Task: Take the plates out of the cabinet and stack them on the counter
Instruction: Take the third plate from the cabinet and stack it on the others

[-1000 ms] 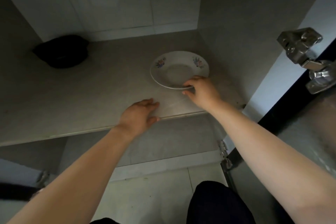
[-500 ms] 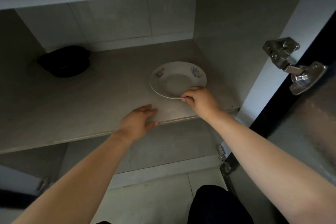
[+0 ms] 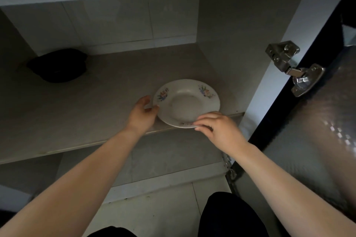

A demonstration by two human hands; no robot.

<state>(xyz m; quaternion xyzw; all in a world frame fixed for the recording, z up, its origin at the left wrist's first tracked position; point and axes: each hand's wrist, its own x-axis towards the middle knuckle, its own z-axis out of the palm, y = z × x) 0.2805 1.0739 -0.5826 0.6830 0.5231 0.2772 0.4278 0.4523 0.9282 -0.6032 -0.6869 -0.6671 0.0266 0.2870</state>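
Left hand (image 3: 143, 114) shifted from shelf (image 3: 77, 121) edge to plate (image 3: 189, 102) left rim, fingers curled round it; near rim pinched by right hand (image 3: 217, 130). Plate held at shelf front, lift-out judged ready.

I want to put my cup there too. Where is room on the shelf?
The shelf is bare between the black thing at the back left and the plate, and along its front left edge. The right front is crowded: the left hand and right hand hold the plate there.
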